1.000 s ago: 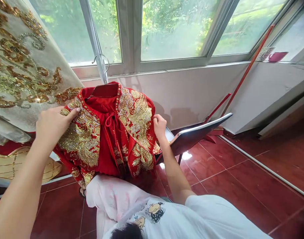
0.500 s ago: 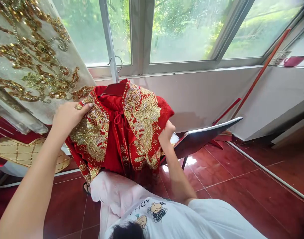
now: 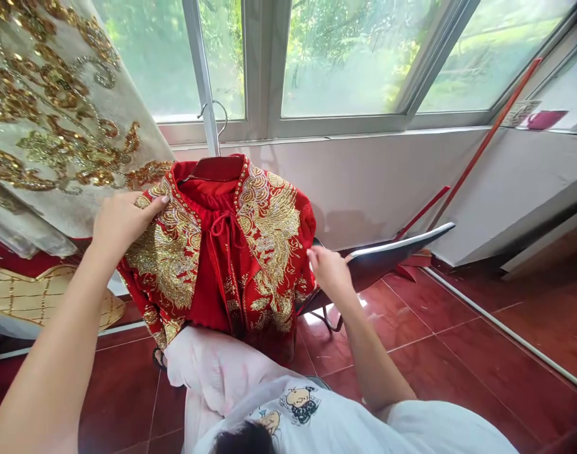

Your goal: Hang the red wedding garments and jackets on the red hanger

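Note:
A red jacket (image 3: 269,221) with gold and silver embroidery hangs in front of me on a hanger (image 3: 218,168) with a wire hook. A thin red tie is knotted in a bow at its neck, over red cloth between the front edges. My left hand (image 3: 125,221) is closed around the shoulder on the left, its thumb lying on the embroidery. At the sleeve on the right, my right hand (image 3: 332,272) pinches the outer edge of the red cloth between thumb and fingers. The lower part of the jacket reaches down near my knees.
A white curtain (image 3: 56,107) with gold sequins hangs at left, above a cream quilted piece (image 3: 37,293). Behind the jacket are a metal pole (image 3: 203,69) and windows. A dark chair (image 3: 387,261) stands right, near a red long-handled dustpan (image 3: 487,142) on the tiled floor.
My right hand has moved from behind the sleeve out to its outer edge, and the sleeve now hangs lower. My left hand keeps its hold on the shoulder. The view has shifted slightly.

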A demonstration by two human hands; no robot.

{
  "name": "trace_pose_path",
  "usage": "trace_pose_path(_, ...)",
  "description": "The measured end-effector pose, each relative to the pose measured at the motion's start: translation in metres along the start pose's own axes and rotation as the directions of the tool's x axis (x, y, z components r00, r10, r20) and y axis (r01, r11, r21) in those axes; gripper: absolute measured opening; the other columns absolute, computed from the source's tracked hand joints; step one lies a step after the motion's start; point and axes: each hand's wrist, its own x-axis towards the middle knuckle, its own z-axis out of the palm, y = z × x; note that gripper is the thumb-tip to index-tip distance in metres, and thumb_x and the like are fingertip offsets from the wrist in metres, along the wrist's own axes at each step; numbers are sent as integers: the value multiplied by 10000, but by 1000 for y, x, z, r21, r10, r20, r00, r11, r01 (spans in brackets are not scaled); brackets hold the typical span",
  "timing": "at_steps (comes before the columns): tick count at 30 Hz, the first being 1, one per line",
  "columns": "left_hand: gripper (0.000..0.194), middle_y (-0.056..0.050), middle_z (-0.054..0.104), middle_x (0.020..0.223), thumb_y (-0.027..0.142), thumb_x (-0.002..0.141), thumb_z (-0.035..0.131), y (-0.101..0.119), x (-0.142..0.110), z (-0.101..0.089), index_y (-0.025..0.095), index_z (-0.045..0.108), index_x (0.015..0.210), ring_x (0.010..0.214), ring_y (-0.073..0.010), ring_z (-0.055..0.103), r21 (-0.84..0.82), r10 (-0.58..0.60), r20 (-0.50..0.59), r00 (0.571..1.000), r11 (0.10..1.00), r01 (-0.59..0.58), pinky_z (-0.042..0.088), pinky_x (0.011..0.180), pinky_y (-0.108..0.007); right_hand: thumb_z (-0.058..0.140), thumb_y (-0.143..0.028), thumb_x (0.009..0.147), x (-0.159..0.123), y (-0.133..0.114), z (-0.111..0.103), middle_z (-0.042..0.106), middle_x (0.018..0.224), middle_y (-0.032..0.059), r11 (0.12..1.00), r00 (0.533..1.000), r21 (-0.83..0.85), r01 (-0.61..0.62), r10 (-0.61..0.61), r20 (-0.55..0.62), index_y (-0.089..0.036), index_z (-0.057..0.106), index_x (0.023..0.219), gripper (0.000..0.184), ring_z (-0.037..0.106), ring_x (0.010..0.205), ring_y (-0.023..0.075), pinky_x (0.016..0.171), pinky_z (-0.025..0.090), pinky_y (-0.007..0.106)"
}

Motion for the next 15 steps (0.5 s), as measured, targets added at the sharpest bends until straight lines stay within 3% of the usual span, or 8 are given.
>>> trace_pose_path(3, 944, -179, 710, 1023, 806, 701, 209, -3, 3, 5, 76, 696, 1049, 970, -310, 616, -33, 55, 15, 998, 998, -55, 389, 753, -433, 473, -453, 909, 43, -15, -6, 654, 1043, 121, 984, 972, 154, 90, -53, -229, -195, 598, 1197, 407, 606, 980, 250, 873, 462, 403)
trace_pose_path(5, 923, -136, 712, 1038, 786, 712, 220, -10, 7, 9, 74, 689, 1065, 954, -277, 612, -67, 85, 28, 996, 994, -83, 406, 778, -408, 468, -479, 913, 73, -24, 0, 589, 1235, 133, 936, 943, 272, 223, -136, -304, -190, 507, 1331, 510, 541, 1137, 238, 941, 452, 405)
trace_pose_path(8, 810, -72, 714, 1030, 726, 742, 286, -22, 11, 11, 94, 687, 1051, 933, -234, 600, -159, 111, 58, 992, 982, -101, 425, 811, -353, 545, -480, 871, 111, -33, 18, 527, 1349, 111, 798, 918, 456, 395, -327, -223, -190, 492, 1361, 571, 497, 1212, 208, 1020, 418, 390)
trace_pose_path(10, 695, -57, 709, 1022, 664, 746, 374, -26, 9, 10, 110, 681, 1032, 926, -227, 598, -252, 127, 96, 987, 963, -99, 434, 834, -328, 611, -470, 823, 124, -36, 33, 557, 1314, 94, 742, 904, 519, 425, -376, -203, -186, 550, 1312, 568, 531, 1175, 200, 1020, 425, 368)
trace_pose_path(12, 606, -72, 699, 1016, 615, 747, 432, -21, 0, 11, 124, 667, 1014, 933, -244, 605, -285, 101, 94, 990, 956, -70, 440, 851, -326, 594, -451, 836, 125, -42, 49, 594, 1264, 86, 780, 910, 478, 404, -289, -297, -188, 611, 1253, 493, 555, 1151, 207, 1022, 422, 372)
trace_pose_path(15, 561, -130, 672, 1037, 594, 804, 418, 1, -20, 22, 143, 630, 1059, 988, -308, 607, -140, -102, -84, 991, 986, 89, 437, 879, -376, 412, -414, 944, 106, -60, 75, 603, 1285, 93, 896, 855, 344, 282, -72, -514, -188, 650, 1224, 432, 495, 1263, 252, 1065, 363, 432)
